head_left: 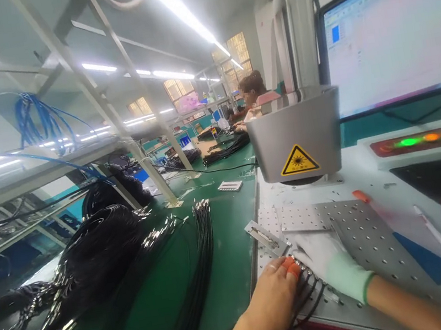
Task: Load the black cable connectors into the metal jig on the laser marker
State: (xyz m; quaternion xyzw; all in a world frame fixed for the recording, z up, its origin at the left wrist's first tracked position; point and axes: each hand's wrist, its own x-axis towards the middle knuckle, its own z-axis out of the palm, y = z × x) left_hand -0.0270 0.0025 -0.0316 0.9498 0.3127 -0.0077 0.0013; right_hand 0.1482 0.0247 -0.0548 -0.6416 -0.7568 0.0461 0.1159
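My left hand (274, 289), with orange covers on two fingertips, is closed over the metal ends of several black cables (307, 292) at the front edge of the perforated metal plate (365, 231). Beside it my right hand (330, 262), in a white and pale green glove, reaches in from the right; its fingers are blurred near the same cable ends, and what they hold is hidden. A small metal fixture (266, 237) lies just beyond my left hand. Above the plate hangs a grey machine head (297, 139) with a yellow warning triangle.
Black cable bundles (96, 257) cover the green table (230, 225) at left, with a thinner bundle (204, 262) nearer. A white pen (438, 233) and blue sheet (428, 257) lie right. A monitor (395, 26) stands behind. Another person (255, 92) sits in the background.
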